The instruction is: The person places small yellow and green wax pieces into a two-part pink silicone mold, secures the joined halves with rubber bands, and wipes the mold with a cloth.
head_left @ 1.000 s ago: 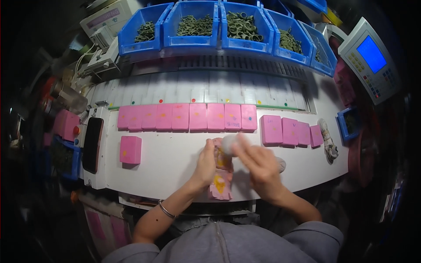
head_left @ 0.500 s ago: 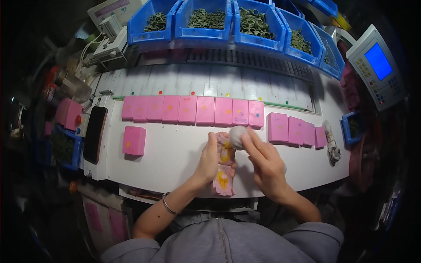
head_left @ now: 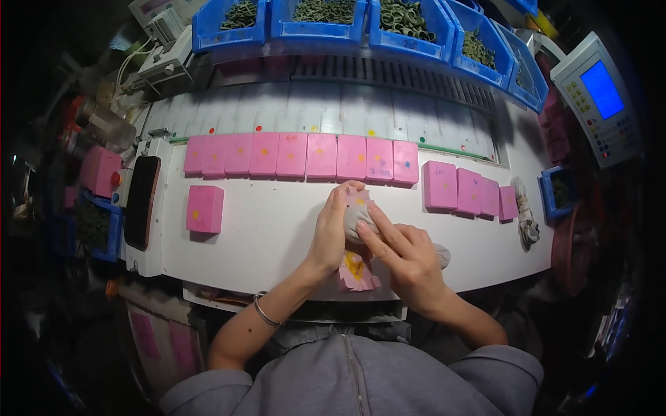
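My left hand (head_left: 329, 232) is wrapped round the upper half of an opened pink rubber mould (head_left: 358, 197) with yellow patches inside. The mould's other half (head_left: 359, 275), notched at its edges, hangs down toward me. A round, pale grey cloth pouch (head_left: 356, 227) lies pressed on the upper half, covering most of its inner face. Fingers of my right hand (head_left: 416, 270) grip the pouch from the right. Partly hidden behind that hand, a second grey rounded thing (head_left: 442, 256) rests on the white table.
Pink mould blocks (head_left: 264, 154) stand in a row, with several more (head_left: 469, 191) to the right and one (head_left: 205, 210) at left. A phone (head_left: 146, 202) lies on the left. Blue bins (head_left: 409, 48) line the back. A control panel (head_left: 600, 97) with blue screen stands right.
The pouch has come down from above the mould onto its upper half, moved by my right hand. The lower half now tilts a little differently. The whole view has shifted slightly.
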The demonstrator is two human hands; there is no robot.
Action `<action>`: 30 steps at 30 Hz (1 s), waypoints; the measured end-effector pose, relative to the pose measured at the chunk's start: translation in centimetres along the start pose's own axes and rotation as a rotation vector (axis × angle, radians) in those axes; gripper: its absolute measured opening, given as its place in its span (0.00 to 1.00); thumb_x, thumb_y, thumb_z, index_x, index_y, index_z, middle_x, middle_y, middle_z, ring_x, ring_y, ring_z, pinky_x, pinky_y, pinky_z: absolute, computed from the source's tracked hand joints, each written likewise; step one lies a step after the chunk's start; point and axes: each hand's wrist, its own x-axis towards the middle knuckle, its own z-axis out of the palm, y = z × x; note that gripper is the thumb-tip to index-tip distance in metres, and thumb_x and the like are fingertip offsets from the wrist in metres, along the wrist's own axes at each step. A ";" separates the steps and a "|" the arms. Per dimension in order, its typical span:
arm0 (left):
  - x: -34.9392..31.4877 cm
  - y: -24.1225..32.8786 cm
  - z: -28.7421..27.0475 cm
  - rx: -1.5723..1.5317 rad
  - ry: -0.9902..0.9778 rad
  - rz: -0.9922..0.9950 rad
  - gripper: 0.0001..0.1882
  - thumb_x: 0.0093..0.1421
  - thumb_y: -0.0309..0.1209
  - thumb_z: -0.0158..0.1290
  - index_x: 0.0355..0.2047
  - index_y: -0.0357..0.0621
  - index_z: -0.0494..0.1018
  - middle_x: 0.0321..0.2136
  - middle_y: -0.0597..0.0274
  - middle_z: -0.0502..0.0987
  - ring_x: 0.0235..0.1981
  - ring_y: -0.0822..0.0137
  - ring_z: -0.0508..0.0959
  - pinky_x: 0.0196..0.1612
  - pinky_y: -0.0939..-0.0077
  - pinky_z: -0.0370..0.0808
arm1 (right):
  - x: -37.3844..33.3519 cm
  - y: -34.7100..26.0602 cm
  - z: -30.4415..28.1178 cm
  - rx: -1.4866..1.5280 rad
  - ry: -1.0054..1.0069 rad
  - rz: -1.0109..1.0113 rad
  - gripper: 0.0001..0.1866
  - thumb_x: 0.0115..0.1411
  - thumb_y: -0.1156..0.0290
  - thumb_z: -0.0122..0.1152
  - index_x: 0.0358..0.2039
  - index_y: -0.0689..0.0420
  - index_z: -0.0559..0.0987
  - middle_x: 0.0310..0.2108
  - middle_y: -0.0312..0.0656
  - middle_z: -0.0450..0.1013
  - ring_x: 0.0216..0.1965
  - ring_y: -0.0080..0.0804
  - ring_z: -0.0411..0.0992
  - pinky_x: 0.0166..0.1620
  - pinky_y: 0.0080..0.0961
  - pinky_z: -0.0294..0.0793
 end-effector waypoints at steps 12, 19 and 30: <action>-0.6 1.2 0.0 0.063 -0.020 0.216 0.33 0.64 0.53 0.40 0.56 0.36 0.60 0.36 0.60 0.75 0.29 0.76 0.75 0.30 0.84 0.73 | 0.5 -1.0 -2.2 0.241 0.083 0.170 0.36 0.37 0.90 0.51 0.53 0.57 0.72 0.53 0.48 0.67 0.29 0.37 0.67 0.35 0.26 0.69; -0.7 1.4 0.7 0.087 -0.138 0.146 0.34 0.63 0.55 0.40 0.54 0.35 0.60 0.31 0.55 0.74 0.22 0.76 0.73 0.24 0.84 0.71 | 0.8 0.0 -3.3 0.448 0.045 0.272 0.35 0.41 0.92 0.50 0.54 0.58 0.70 0.54 0.48 0.66 0.32 0.41 0.67 0.38 0.29 0.70; -1.6 -0.2 -2.5 0.348 0.092 0.269 0.18 0.60 0.27 0.43 0.50 0.38 0.68 0.51 0.45 0.66 0.28 0.62 0.80 0.15 0.72 0.76 | 3.6 -1.6 -2.3 0.656 -0.455 0.513 0.30 0.40 0.88 0.42 0.48 0.65 0.74 0.43 0.46 0.73 0.36 0.31 0.72 0.34 0.16 0.68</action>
